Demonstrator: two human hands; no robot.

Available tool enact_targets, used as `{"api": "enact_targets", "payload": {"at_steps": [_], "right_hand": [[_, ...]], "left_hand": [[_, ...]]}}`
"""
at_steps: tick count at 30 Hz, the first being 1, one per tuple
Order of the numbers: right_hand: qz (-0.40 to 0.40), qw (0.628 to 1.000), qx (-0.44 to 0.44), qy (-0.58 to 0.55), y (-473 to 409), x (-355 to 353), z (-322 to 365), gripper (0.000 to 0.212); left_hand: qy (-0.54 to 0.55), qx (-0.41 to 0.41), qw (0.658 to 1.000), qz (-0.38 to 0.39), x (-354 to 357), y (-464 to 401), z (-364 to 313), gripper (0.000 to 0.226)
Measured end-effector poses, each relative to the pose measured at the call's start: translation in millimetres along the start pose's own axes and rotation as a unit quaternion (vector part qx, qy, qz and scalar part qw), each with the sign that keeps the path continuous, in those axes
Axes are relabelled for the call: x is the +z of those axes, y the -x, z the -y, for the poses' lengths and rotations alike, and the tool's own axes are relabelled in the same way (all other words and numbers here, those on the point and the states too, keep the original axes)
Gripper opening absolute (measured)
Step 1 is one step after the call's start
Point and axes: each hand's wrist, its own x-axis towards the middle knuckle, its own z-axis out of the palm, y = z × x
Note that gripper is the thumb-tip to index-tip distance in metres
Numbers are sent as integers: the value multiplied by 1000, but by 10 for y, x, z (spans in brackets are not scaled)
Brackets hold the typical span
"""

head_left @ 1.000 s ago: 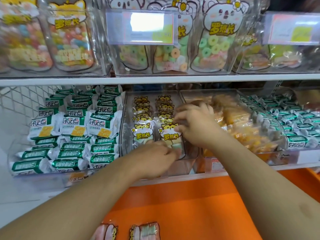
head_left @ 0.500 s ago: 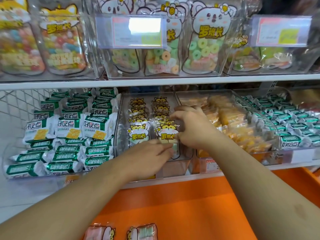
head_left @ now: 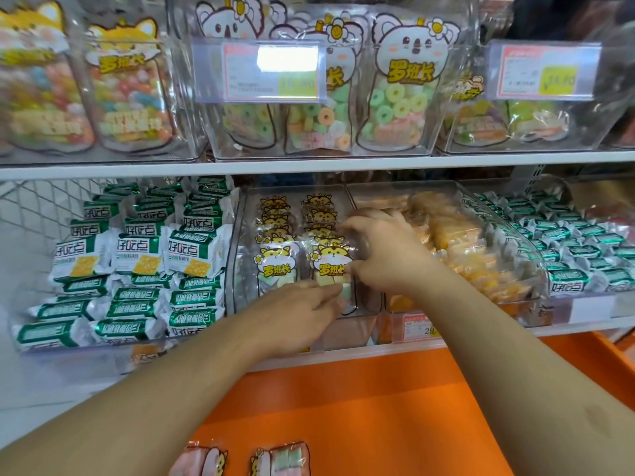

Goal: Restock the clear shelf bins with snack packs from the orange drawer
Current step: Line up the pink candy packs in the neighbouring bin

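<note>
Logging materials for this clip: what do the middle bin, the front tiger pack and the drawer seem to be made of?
Bin: clear rigid plastic, glossy; packs show through its walls.
Tiger pack: thin clear film, printed, with crinkled glints.
Drawer: orange, smooth, matte; probably plastic or painted metal, cannot tell which.

We are in a shop, in the snack aisle. We see two white shelves (head_left: 309, 164) filled with clear plastic bins (head_left: 580, 139), and each bin holds many packs of one same product: ring candies (head_left: 398, 108) on the upper shelf, green and white cracker packs (head_left: 137, 249) at the left of the lower one. Price labels (head_left: 269, 72) with numbers hang on the front of the bins. Below, an orange stock drawer (head_left: 378, 407) stands near us.
</note>
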Motion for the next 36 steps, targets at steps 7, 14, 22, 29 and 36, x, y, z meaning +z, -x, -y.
{"api": "enact_targets", "payload": {"at_steps": [7, 14, 22, 29, 36], "right_hand": [[-6, 1000, -3, -13, 205, -211, 56, 64], [-64, 996, -51, -42, 876, -390, 278, 59], [20, 992, -58, -108, 1688, 95, 590, 54], [290, 953, 1, -82, 2185, 1260, 769, 66], [366, 926, 58, -68, 2096, 2311, 745, 77]], "left_hand": [[10, 13, 999, -36, 17, 266, -20, 61], [64, 25, 984, -163, 101, 1037, -103, 57], [190, -40, 965, -174, 904, 1874, 310, 42], [235, -220, 945, -57, 1926, 2111, 1109, 58], [234, -298, 925, -38, 2367, 1776, 1604, 71]]}}
